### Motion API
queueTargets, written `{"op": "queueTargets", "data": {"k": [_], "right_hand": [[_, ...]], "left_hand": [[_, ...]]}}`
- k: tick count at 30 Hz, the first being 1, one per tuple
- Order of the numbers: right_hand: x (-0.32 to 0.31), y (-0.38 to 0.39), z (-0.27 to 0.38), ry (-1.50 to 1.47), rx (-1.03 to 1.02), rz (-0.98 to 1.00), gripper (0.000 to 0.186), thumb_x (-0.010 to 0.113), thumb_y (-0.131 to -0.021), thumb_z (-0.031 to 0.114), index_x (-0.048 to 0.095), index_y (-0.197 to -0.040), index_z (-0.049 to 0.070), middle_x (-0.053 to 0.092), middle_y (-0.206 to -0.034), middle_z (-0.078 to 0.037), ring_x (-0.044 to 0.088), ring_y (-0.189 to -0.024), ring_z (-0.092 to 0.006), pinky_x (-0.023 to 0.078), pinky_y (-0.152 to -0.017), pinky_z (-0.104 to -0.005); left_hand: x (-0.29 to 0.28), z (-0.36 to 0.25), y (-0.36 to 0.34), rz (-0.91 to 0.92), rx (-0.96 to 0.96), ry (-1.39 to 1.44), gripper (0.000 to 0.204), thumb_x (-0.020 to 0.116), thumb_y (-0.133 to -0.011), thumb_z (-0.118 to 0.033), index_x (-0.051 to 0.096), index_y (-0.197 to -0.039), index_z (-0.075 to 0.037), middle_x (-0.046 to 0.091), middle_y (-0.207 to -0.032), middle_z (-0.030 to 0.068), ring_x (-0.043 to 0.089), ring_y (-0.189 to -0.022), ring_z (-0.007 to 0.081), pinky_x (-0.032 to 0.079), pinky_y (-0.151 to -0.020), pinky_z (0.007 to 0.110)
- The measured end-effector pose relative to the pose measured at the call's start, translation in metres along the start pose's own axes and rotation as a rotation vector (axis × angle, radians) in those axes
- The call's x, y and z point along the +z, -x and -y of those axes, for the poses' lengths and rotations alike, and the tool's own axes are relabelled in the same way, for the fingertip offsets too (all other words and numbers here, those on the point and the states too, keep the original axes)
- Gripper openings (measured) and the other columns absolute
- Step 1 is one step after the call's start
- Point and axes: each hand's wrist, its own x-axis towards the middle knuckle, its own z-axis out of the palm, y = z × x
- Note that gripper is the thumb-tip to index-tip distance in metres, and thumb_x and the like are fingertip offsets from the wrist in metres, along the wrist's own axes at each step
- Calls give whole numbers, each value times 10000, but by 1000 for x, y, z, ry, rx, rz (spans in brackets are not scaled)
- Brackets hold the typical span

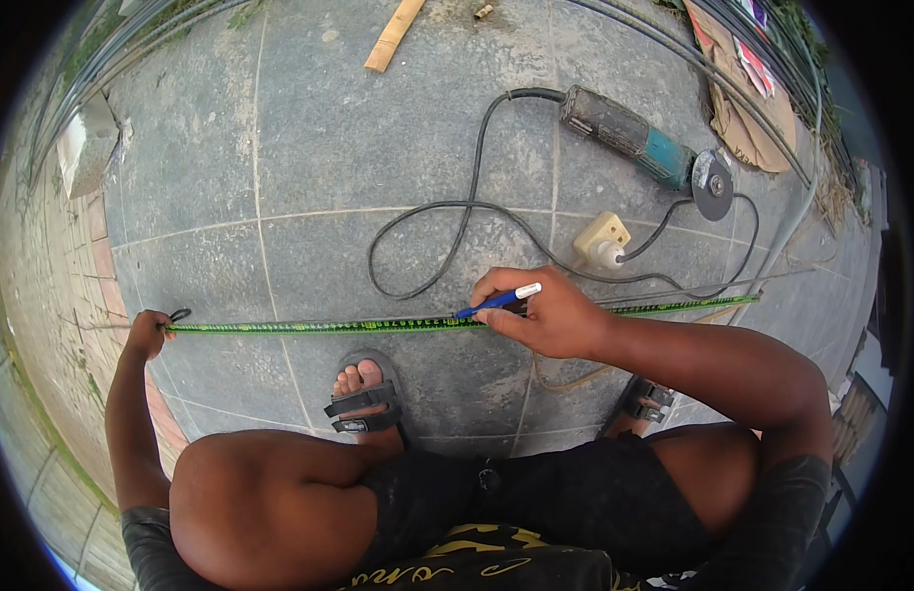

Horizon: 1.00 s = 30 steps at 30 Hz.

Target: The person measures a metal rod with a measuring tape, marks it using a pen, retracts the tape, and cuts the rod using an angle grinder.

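A green and black tape measure (309, 327) is stretched from left to right across the grey tiles. My left hand (152, 333) is closed around its left end, where a small black strap loop sticks out. What lies inside that fist is mostly hidden. Along the tape's far side runs a thin grey metal rod (693, 286). My right hand (548, 313) pinches a blue marker pen (491, 301) with a white end. The pen's tip points left and meets the rod and tape near the middle of the tape.
Beyond my right hand lies an angle grinder (629, 138) with a cutting disc and a looped black cable (373, 256). Its plug sits in a cream socket block (603, 238). Farther off are a wood strip (393, 37), long rods (693, 59), cardboard (752, 123) and a pale block (86, 148).
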Motion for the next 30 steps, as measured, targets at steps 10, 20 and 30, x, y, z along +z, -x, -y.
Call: {"op": "queueTargets", "data": {"k": [10, 20, 30], "right_hand": [[7, -1, -8, -51, -4, -75, 142, 672, -865, 150, 630, -973, 69, 673, -781, -129, 661, -692, -281, 504, -660, -398], [10, 3, -3, -29, -64, -84, 121, 649, -886, 130, 613, -977, 60, 690, -822, -109, 672, -731, -282, 499, -690, -409], [8, 4, -2, -52, -49, -91, 111, 660, -847, 96, 619, -944, 59, 692, -783, -115, 691, -750, -279, 521, -693, -400]], "left_hand": [[16, 19, -18, -17, 221, -13, 267, 424, -769, 135, 662, -671, 66, 637, -571, 141, 634, -533, 194, 494, -537, 324], [40, 60, -26, -298, -65, 806, 187, 478, -755, 89, 617, -646, 29, 581, -566, 135, 606, -534, 228, 466, -514, 353], [24, 65, -25, -105, -55, 344, 171, 564, -814, -44, 715, -885, -6, 677, -766, 208, 657, -720, 305, 498, -687, 413]]}}
